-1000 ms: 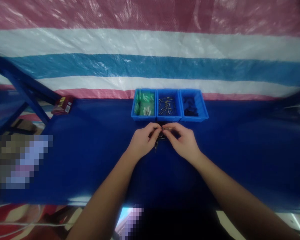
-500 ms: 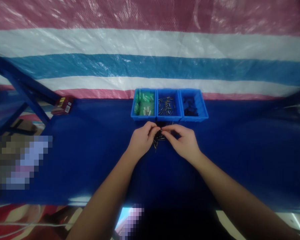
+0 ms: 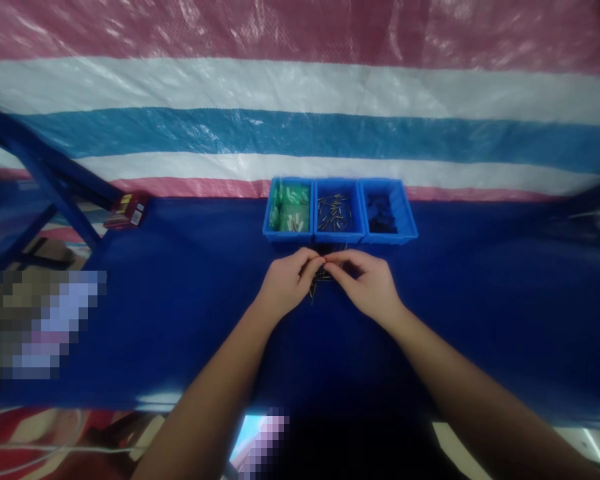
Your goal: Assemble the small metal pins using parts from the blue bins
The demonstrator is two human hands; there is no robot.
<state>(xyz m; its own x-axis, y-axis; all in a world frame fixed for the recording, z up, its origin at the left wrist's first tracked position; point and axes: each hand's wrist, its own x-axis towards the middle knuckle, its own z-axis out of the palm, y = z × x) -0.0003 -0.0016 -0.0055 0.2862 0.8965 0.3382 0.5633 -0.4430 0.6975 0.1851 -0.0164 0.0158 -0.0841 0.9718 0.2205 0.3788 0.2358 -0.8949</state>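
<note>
My left hand (image 3: 290, 280) and my right hand (image 3: 367, 280) meet fingertip to fingertip just in front of the blue bins. Both are closed in a pinch, and whatever sits between the fingertips is too small to make out. Beneath the fingers lies a pile of thin metal pins (image 3: 320, 277), partly covered by the hands. Behind it stand three joined bins: the left bin (image 3: 289, 237) holds small whitish pieces on green plastic, the middle bin (image 3: 339, 237) thin metal pieces, and the right bin (image 3: 390, 237) small dark pieces.
All this rests on a dark blue tabletop (image 3: 180, 300). A dark red box (image 3: 126, 210) sits at the back left beside a blue metal frame (image 3: 55, 180). Striped plastic sheeting (image 3: 300, 87) hangs behind the table. White cables (image 3: 55, 448) run below the front left edge.
My left hand has shifted slightly right, and its fingertips now press closer against those of my right hand. My right hand stays nearly in place.
</note>
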